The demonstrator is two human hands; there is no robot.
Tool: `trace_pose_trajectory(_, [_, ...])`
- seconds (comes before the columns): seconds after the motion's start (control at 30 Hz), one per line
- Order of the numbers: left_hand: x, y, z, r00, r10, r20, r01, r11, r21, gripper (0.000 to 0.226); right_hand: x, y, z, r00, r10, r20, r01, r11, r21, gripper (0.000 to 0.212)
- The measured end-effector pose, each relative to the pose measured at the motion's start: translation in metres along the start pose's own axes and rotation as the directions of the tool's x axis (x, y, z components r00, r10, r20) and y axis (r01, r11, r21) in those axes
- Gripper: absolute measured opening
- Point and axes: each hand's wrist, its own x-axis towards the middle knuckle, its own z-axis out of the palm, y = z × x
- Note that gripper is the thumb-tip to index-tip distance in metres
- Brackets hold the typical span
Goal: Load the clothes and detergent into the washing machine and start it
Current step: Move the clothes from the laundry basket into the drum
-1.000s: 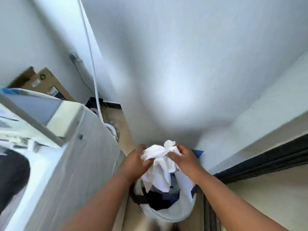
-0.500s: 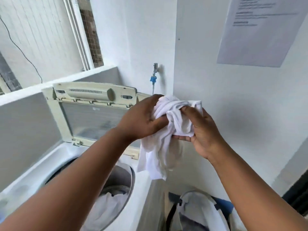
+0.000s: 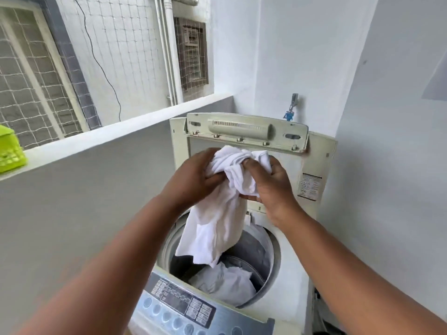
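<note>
White shirt (image 3: 219, 221) is bunched up in both fists, left hand (image 3: 193, 180) and right hand (image 3: 271, 182) gripping its top. It hangs long-axis down, with the washer drum (image 3: 254, 252) opening right below at 6 o'clock, so probably just let go.

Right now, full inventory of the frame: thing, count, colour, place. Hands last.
washer: 1, cream, centre, top-loading
lid: 1, cream, raised at the back
drum: 1, grey, open, holds pale clothes
panel: 1, grey, washer's near edge
garment: 1, white, hanging over the drum
basket: 1, lime green, ledge at left
tap: 1, metal and blue, wall behind the lid
left hand: 1, grips the garment
right hand: 1, grips the garment
</note>
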Motion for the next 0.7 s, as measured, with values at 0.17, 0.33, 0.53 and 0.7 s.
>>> trace_pose_trajectory(0.17, [-0.035, -0.073, 0.041, 0.975, -0.219, 0.048, 0.220, 0.976, -0.003, 0.041, 0.007, 0.083, 0.028, 0.991, 0.128, -0.026, -0.131, 0.980, -0.149, 0.033])
trace_pose_trajectory(0.33, [-0.074, -0.131, 0.077, 0.886, -0.388, 0.255, 0.367, 0.921, 0.129, 0.054, -0.004, 0.161, 0.031, 0.964, 0.262, 0.038, -0.218, 0.866, -0.450, 0.027])
trace_pose_trajectory(0.53, [-0.095, -0.159, 0.116, 0.675, -0.600, 0.429, 0.529, 0.799, 0.284, 0.087, -0.011, 0.194, -0.005, 0.918, 0.387, 0.088, -0.210, 0.661, -0.720, 0.047])
trace_pose_trajectory(0.7, [-0.078, -0.131, 0.141, 0.682, -0.560, 0.470, 0.470, 0.828, 0.304, 0.089, -0.008, 0.171, -0.050, 0.942, 0.334, 0.043, -0.200, 0.658, -0.726, 0.042])
